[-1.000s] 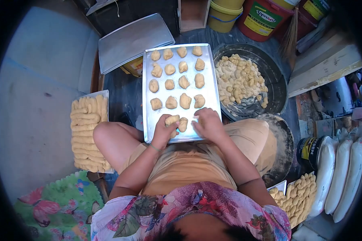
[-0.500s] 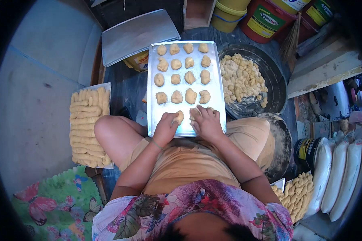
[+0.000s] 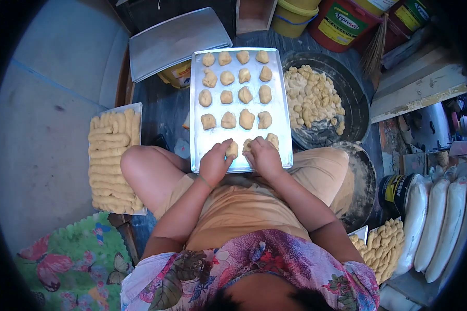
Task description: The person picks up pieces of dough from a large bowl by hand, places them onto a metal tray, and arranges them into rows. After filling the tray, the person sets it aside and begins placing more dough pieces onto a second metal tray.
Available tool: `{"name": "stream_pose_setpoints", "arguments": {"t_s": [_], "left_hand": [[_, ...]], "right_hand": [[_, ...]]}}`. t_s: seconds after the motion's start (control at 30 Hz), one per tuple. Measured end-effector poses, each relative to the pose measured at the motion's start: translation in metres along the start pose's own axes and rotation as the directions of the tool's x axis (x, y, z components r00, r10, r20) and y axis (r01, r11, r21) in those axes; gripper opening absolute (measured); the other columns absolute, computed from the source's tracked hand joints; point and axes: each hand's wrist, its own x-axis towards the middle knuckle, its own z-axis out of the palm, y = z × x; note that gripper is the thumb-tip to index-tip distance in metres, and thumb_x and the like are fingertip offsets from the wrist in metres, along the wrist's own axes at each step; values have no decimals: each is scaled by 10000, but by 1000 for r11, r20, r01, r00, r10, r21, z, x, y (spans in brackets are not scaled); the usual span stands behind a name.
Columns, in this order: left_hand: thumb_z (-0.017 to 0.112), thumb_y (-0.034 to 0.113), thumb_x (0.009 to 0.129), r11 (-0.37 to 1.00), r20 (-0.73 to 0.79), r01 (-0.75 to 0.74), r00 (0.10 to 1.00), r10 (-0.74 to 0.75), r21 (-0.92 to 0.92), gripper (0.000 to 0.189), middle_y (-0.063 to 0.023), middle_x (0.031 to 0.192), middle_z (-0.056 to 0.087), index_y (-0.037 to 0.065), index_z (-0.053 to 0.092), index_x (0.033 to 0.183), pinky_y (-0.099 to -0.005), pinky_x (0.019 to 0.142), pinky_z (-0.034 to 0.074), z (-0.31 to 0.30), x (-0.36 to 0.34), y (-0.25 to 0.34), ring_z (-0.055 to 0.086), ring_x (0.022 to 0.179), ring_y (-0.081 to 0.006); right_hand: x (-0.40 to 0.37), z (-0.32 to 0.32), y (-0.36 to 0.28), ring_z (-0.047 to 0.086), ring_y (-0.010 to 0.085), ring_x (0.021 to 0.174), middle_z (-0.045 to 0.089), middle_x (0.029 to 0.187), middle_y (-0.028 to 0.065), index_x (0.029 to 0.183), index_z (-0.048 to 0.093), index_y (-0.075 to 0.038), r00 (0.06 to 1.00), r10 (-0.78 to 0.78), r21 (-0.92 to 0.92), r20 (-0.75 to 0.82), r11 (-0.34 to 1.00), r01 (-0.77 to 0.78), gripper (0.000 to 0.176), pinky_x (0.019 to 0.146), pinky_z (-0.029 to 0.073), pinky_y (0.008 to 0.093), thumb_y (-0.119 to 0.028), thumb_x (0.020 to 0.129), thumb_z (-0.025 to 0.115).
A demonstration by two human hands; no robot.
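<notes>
A metal baking tray [image 3: 202, 147] rests at my lap, with rows of rough dough pieces [image 3: 245, 94] on it. At its near edge my left hand [image 3: 216, 161] is closed round a dough lump [image 3: 232, 150], thumb and fingers pressed on its left side. My right hand [image 3: 266, 159] pinches a second lump [image 3: 247, 145], partly hidden by the fingers. Just beyond the right fingers another dough piece [image 3: 273, 140] lies on the tray, partly covered by the hand.
Right of the tray, a black round pan [image 3: 355, 111] holds many floured dough bits. A tray of dough strips [image 3: 114, 160] lies on the left. Stacked metal sheets [image 3: 179, 44], buckets [image 3: 342, 23] and long plastic-wrapped packs [image 3: 443, 223] stand around.
My right fingers have drawn in on the lump at the tray's near edge, and the dough piece beyond them shows more. My left hand stays on its lump.
</notes>
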Motion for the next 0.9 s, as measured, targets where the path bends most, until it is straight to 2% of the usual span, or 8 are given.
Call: {"name": "stream_pose_setpoints", "arguments": {"t_s": [0.17, 0.27, 0.37, 0.47, 0.6, 0.7, 0.83, 0.9], "left_hand": [[744, 230, 797, 995, 83, -17, 997, 8, 103, 631, -134, 924, 565, 110, 518, 1373, -401, 716, 507, -2, 3, 6, 600, 755, -311], [686, 135, 802, 979, 115, 175, 980, -163, -104, 642, -185, 1078, 538, 95, 456, 1400, -418, 857, 501, -13, 4, 10, 595, 964, -366], [624, 7, 747, 953, -46, 115, 990, -133, -280, 671, -203, 1144, 502, 72, 448, 1391, -397, 936, 465, -10, 6, -19, 547, 1084, -357], [553, -69, 707, 861, 34, 259, 962, -272, -438, 671, -201, 1181, 477, 61, 467, 1360, -382, 987, 430, -22, 11, -27, 503, 1155, -350], [596, -53, 726, 905, -54, 183, 974, -220, -383, 584, -200, 1124, 558, 57, 539, 1297, -384, 973, 442, -23, 10, -29, 554, 1086, -379], [643, -2, 740, 990, -61, 25, 998, -16, 138, 498, -194, 1097, 590, 23, 604, 1236, -402, 929, 472, -29, 6, -25, 572, 1046, -382], [661, 76, 764, 997, -45, 69, 997, -67, 46, 441, -196, 1123, 582, 17, 644, 1201, -425, 908, 482, -30, 4, -18, 569, 1035, -376], [653, 102, 779, 995, -48, 85, 995, -82, 61, 436, -197, 1133, 579, 22, 644, 1207, -427, 916, 478, -31, 4, -13, 568, 1030, -376]], "right_hand": [[-6, -3, -6, 559, 231, 981, 606, 993, 65, 921, 662, -86, 973, -228, -269, -16, 939, 216, 178, 871, 401, 379, -200, 788, 687], [0, -14, -16, 542, 236, 1023, 624, 1035, 56, 949, 673, -88, 971, -230, -223, -73, 952, 209, 181, 891, 389, 404, -195, 804, 666], [5, -9, -18, 541, 252, 1084, 616, 1195, 71, 1043, 690, -112, 971, -237, -133, 30, 962, 239, 252, 935, 384, 431, -219, 815, 678], [8, 6, -27, 528, 263, 1133, 588, 1268, 84, 1119, 689, -146, 945, -328, -132, -8, 937, 324, 303, 987, 364, 459, -227, 828, 672], [5, 19, -27, 495, 283, 1213, 557, 1327, 108, 1196, 663, -152, 953, -267, -163, 141, 944, 288, 350, 1052, 307, 526, -267, 867, 630], [7, 7, -23, 499, 285, 1212, 571, 1305, 105, 1189, 665, -150, 967, -232, -127, 110, 961, 245, 343, 1052, 303, 534, -278, 872, 629], [27, -17, 7, 543, 272, 1116, 608, 1221, 102, 1142, 682, -143, 991, -70, -122, -115, 991, 56, 300, 967, 371, 470, -222, 855, 645], [41, -33, 25, 564, 291, 1080, 608, 1212, 121, 1145, 680, -129, 994, 33, -101, -105, 994, -44, 312, 915, 427, 437, -183, 839, 653]]}}
